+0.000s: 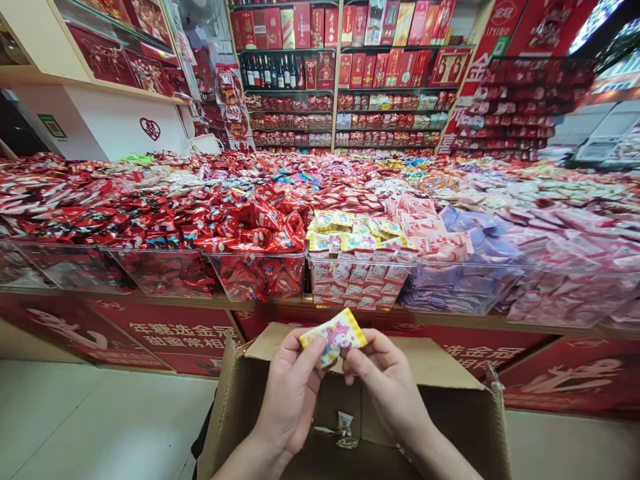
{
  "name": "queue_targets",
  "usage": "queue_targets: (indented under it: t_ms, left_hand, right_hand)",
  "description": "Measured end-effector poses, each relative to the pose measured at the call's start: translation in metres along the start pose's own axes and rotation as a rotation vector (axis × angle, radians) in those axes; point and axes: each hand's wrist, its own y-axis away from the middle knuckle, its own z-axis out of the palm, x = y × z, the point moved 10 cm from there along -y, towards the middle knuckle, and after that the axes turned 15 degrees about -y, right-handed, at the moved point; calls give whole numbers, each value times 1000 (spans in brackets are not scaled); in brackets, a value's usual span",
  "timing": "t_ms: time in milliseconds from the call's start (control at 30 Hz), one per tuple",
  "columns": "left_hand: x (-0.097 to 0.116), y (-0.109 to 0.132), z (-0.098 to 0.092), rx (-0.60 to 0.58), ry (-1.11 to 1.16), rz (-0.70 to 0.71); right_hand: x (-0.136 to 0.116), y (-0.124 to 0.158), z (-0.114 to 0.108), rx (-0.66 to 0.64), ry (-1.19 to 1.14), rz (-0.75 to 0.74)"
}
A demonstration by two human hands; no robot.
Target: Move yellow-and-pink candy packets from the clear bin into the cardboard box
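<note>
A small yellow and white candy packet [336, 333] with a pink cartoon figure is held up between both hands. My left hand [295, 380] pinches its left end, thumb on the front. At its right end my right hand [387, 373] grips with thumb and fingers closed. Below them stands an open cardboard box [235, 413], a few small wrapped candies [345, 421] lying on its bottom. Directly ahead, a clear plastic bin [361, 267] holds packets with similar yellow and white wrapping, stacked in rows.
Clear bins of red packets [265, 227] stand to the left, purple packets [473, 253] and pink packets [575, 267] to the right. Shelves of red boxes [300, 27] and bottles [273, 72] rise behind. The box's flap [425, 357] faces the counter's red front panel [190, 337].
</note>
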Motion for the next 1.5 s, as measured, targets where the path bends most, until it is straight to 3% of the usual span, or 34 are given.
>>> queue_targets:
  t_ms: [133,233,333,433,533,600,667,767,833,933,1133,1500]
  left_hand:
    - [-3,3,-1,-10,-70,42]
    - [-3,2,-1,18,-1,75]
    - [-4,1,0,34,28,87]
    - [10,0,1,-4,-110,151]
    - [59,-6,14,-112,-457,389]
    - [111,-12,32,-119,-769,698]
    - [159,-23,59,-58,-1082,1015]
    - [185,-74,102,-82,-1492,1106]
    - [180,-112,122,-143,-1751,1028]
    - [165,-140,135,-244,-1899,970]
    - [147,-134,136,-281,-1940,1022]
    - [152,-145,140,-274,-1936,992]
  right_hand:
    - [1,1,-5,62,65,-65]
    - [-12,8,-1,82,211,-313]
    - [-28,26,25,-41,555,-649]
    - [-41,29,43,-158,773,-736]
    - [-87,5,50,-171,830,-726]
    - [-129,-25,58,-163,913,-737]
    - [-162,-70,62,-120,1017,-651]
    - [-179,-143,58,-49,1147,-384]
    - [-175,-174,55,-2,1268,-250]
    - [-161,-194,58,1,1423,-176]
    - [-147,-193,56,-42,1528,-184]
    - [-151,-187,50,-94,1605,-274]
